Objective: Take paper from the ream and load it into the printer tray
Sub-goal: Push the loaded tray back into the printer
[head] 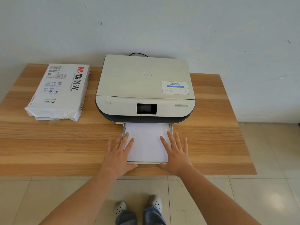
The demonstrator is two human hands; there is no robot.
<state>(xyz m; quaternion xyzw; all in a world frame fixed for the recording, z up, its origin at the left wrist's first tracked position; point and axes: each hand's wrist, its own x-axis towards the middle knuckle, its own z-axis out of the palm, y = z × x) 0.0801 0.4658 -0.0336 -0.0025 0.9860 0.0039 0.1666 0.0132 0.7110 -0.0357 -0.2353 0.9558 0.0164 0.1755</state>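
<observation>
Paper [146, 140] — flat white rect. stack

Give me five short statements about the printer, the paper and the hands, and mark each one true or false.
1. The tray is pulled out in front of the printer with white paper in it. True.
2. The left hand grips a loose sheet in the air. False: it lies flat, fingers straight, on the tray's left edge.
3. The right hand lies flat on the paper's right side. True.
4. The ream lies right of the printer. False: it lies to its left.
5. The printer's lid is raised. False: it is down.
</observation>
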